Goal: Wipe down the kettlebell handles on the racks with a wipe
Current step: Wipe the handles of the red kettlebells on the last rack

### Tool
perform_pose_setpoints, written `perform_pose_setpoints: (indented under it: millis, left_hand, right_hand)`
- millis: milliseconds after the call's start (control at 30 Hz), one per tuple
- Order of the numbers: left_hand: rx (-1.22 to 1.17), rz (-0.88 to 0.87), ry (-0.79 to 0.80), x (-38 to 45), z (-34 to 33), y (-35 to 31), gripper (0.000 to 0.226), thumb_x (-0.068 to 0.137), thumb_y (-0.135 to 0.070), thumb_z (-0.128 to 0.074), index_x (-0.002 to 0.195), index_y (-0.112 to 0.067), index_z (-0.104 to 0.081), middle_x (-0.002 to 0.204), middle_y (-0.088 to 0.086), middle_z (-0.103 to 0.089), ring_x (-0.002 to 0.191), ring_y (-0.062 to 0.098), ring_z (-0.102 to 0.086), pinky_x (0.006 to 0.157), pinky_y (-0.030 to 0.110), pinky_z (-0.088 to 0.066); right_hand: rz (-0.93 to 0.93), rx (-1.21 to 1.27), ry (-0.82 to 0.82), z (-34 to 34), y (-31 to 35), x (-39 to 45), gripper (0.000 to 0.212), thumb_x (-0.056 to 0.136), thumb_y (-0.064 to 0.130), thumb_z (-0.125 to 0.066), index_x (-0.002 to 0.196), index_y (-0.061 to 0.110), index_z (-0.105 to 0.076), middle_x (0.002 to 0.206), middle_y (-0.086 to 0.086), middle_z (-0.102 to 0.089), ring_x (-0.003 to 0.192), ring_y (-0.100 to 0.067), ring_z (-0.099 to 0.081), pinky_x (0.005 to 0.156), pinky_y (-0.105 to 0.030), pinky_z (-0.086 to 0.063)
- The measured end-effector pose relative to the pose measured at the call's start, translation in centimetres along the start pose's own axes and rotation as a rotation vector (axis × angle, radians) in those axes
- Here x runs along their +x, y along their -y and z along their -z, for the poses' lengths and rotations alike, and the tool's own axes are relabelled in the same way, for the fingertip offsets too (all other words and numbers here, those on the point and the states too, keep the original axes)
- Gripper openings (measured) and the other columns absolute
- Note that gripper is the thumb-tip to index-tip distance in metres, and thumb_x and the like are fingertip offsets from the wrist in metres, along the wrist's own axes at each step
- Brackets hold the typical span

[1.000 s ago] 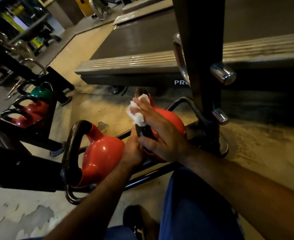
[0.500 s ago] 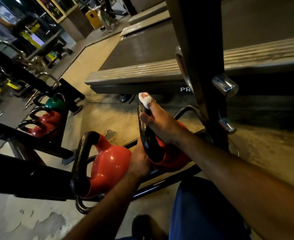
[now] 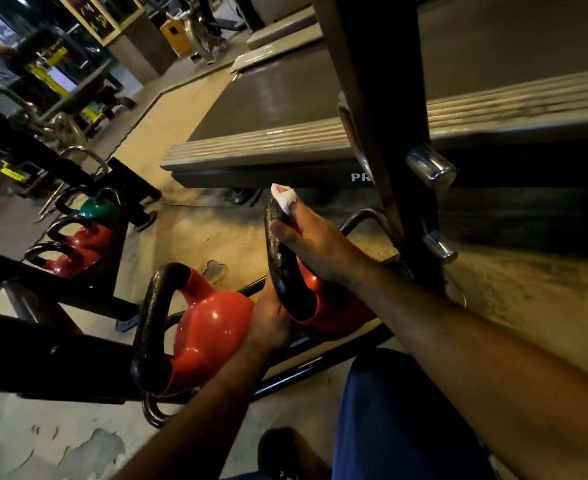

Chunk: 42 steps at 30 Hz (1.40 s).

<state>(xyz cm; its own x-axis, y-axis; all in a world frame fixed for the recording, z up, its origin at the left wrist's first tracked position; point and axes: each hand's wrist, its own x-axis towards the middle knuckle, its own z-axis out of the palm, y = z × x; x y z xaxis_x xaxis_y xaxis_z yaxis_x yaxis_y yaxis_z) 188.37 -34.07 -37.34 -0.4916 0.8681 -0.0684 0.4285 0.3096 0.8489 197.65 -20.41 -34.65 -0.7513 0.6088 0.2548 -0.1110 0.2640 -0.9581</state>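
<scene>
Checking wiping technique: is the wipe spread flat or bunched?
Bunched: the wipe shows as a small wad at the right hand's fingertips atop the handle.

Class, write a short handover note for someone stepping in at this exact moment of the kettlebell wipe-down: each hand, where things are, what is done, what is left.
Right hand holds the white wipe against the top of the black handle of the right red kettlebell.
Left hand steadies that kettlebell low down, near the handle's base.
Done: cannot tell; wiping of this handle is under way.
Left: the neighbouring red kettlebell on the same rack, then the red and green ones on the far rack.
</scene>
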Motion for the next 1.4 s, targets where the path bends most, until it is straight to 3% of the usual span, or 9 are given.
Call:
perform_pose_setpoints:
  millis: [100, 200, 367, 533, 667, 800, 933, 1267, 1400]
  left_hand:
    - [-0.03, 0.02, 0.016, -0.4, -0.1, 0.0, 0.078, 0.078, -0.06, -0.065, 0.131, -0.004, -0.051, 0.116, 0.008, -0.068, 0.111, 0.027, -0.064, 0.094, 0.05, -0.053]
    - [-0.054, 0.005, -0.019, -0.4, -0.3, -0.2, 0.08, 0.075, -0.058, -0.066, 0.13, -0.002, -0.052, 0.113, 0.004, -0.069, 0.109, 0.024, -0.065, 0.09, 0.035, -0.054]
    - [0.013, -0.06, 0.016, -0.1, 0.0, 0.7, 0.083, 0.081, -0.072, -0.057, 0.129, -0.004, -0.053, 0.117, 0.008, -0.066, 0.11, 0.026, -0.063, 0.093, 0.045, -0.053]
    - [0.032, -0.099, -0.022, 0.4, -0.2, 1.6, 0.051, 0.089, -0.05, -0.057, 0.129, -0.019, -0.055, 0.121, 0.008, -0.063, 0.114, 0.024, -0.061, 0.096, 0.047, -0.051]
    - [0.033, -0.122, -0.008, 0.1, -0.5, 1.8, 0.056, 0.09, -0.051, -0.052, 0.132, -0.014, -0.051, 0.12, 0.008, -0.063, 0.111, 0.025, -0.062, 0.093, 0.047, -0.053]
    - [0.012, -0.13, -0.029, 0.2, -0.6, 1.6, 0.063, 0.088, -0.056, -0.054, 0.132, -0.011, -0.05, 0.119, 0.009, -0.064, 0.109, 0.023, -0.063, 0.089, 0.042, -0.054]
    - [0.026, -0.091, -0.011, 0.2, -0.5, 2.2, 0.066, 0.088, -0.064, -0.055, 0.129, -0.012, -0.051, 0.12, 0.019, -0.059, 0.109, 0.041, -0.059, 0.09, 0.057, -0.053]
    - [0.023, -0.185, -0.023, 0.3, -0.6, 1.8, 0.034, 0.099, -0.04, -0.048, 0.134, -0.042, -0.044, 0.13, 0.005, -0.057, 0.12, 0.024, -0.056, 0.097, 0.055, -0.049]
    - [0.043, -0.182, -0.025, 0.3, -0.7, 1.5, 0.034, 0.1, -0.04, -0.048, 0.133, -0.045, -0.044, 0.131, 0.002, -0.056, 0.122, 0.022, -0.055, 0.099, 0.055, -0.048]
  right_hand:
    - [-0.043, 0.023, -0.025, -0.3, 0.9, 0.0, 0.095, 0.083, 0.083, -0.036, 0.159, 0.028, -0.023, 0.165, 0.006, -0.025, 0.144, 0.0, -0.024, 0.118, -0.03, -0.025]
    - [0.051, -0.06, 0.012, 0.1, 0.8, -0.7, 0.068, 0.098, 0.06, -0.041, 0.158, 0.029, -0.028, 0.166, 0.006, -0.022, 0.151, -0.005, -0.017, 0.119, -0.03, -0.022]
    - [-0.081, -0.037, -0.045, 0.8, 1.0, 0.3, 0.057, 0.1, 0.058, -0.04, 0.149, 0.03, -0.043, 0.137, 0.0, -0.06, 0.126, -0.015, -0.055, 0.103, -0.035, -0.044]
    - [0.04, -0.052, -0.011, 0.4, 0.9, -1.3, 0.059, 0.102, 0.044, -0.048, 0.156, 0.025, -0.034, 0.162, 0.003, -0.033, 0.147, -0.01, -0.031, 0.115, -0.031, -0.031]
    - [-0.04, 0.039, -0.063, 0.5, 1.5, -0.8, 0.05, 0.103, 0.041, -0.048, 0.151, 0.029, -0.042, 0.146, 0.002, -0.054, 0.132, -0.009, -0.049, 0.113, -0.034, -0.04]
    - [0.074, -0.02, -0.047, -0.2, 1.5, -1.9, 0.049, 0.105, 0.031, -0.046, 0.152, 0.018, -0.043, 0.161, 0.003, -0.036, 0.149, -0.003, -0.025, 0.119, -0.02, -0.023]
    - [0.02, 0.106, -0.123, 0.5, 1.3, -1.5, 0.042, 0.104, 0.014, -0.045, 0.146, 0.013, -0.05, 0.154, 0.005, -0.044, 0.14, 0.006, -0.034, 0.118, -0.015, -0.024]
    - [-0.089, 0.352, -0.483, -1.3, 3.0, -4.5, 0.035, 0.088, -0.014, -0.053, 0.103, 0.009, -0.074, 0.104, -0.009, -0.075, 0.097, -0.017, -0.072, 0.083, -0.028, -0.059]
    - [-0.337, 0.43, -0.417, -1.5, 2.8, -4.6, 0.044, 0.09, -0.012, -0.055, 0.126, 0.012, -0.062, 0.112, -0.008, -0.071, 0.096, -0.014, -0.069, 0.077, -0.021, -0.057]
